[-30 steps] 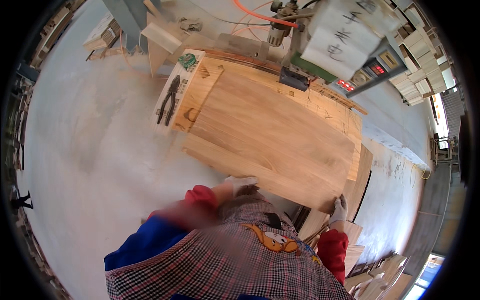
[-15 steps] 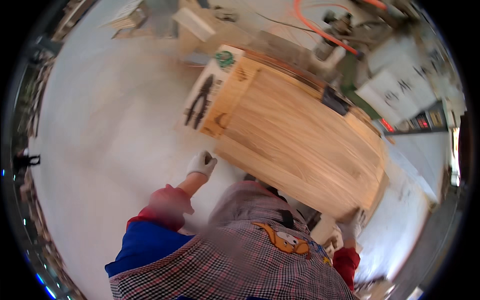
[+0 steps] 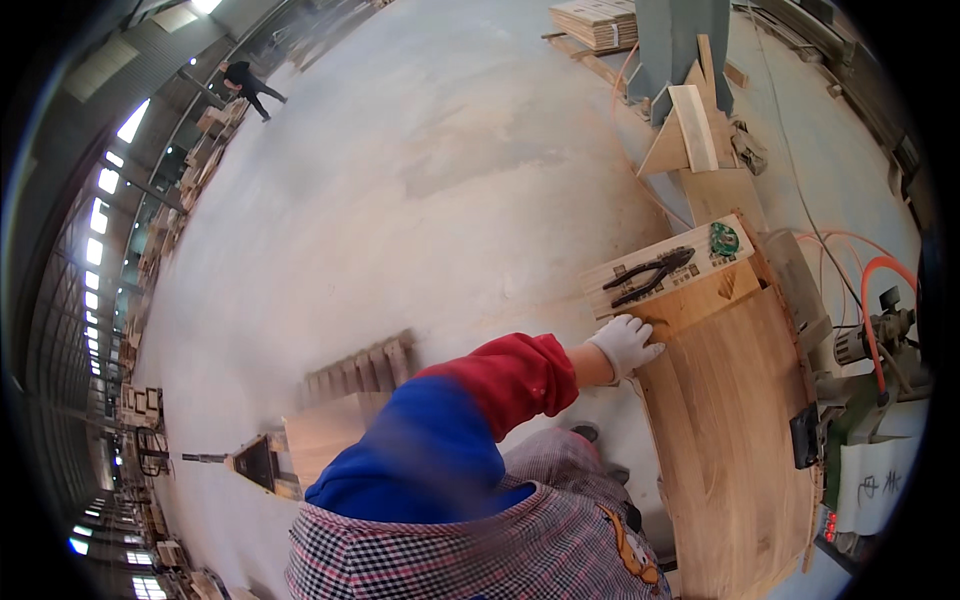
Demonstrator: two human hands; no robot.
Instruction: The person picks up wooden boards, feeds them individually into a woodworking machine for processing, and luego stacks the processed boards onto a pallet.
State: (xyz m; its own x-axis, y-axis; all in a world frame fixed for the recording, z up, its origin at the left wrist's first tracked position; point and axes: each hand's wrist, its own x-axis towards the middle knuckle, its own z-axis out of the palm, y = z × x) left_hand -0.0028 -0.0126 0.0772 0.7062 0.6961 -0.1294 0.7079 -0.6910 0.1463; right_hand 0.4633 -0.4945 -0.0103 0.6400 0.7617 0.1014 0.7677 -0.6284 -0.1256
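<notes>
In a white glove, my left hand (image 3: 625, 345) rests at the near left corner of a long wooden panel (image 3: 730, 420). Its fingers lie on the wood, somewhat spread, and I see nothing held in them. Just beyond the hand, black pliers (image 3: 650, 277) lie on a pale wooden strip (image 3: 600, 280) with dark markings. A small green round thing (image 3: 723, 238) sits at the strip's far end. My right hand is out of view.
A machine with an orange hose (image 3: 878, 300) stands beyond the panel, near a black box (image 3: 803, 437). A pallet jack (image 3: 255, 465) and slatted pallet (image 3: 370, 365) are to the left. Boards lean on a column (image 3: 680, 45). A person (image 3: 250, 85) walks far off.
The view has swung left, so the panel now stands at the right. My left hand has come from beside the panel onto its corner. My right hand has left view.
</notes>
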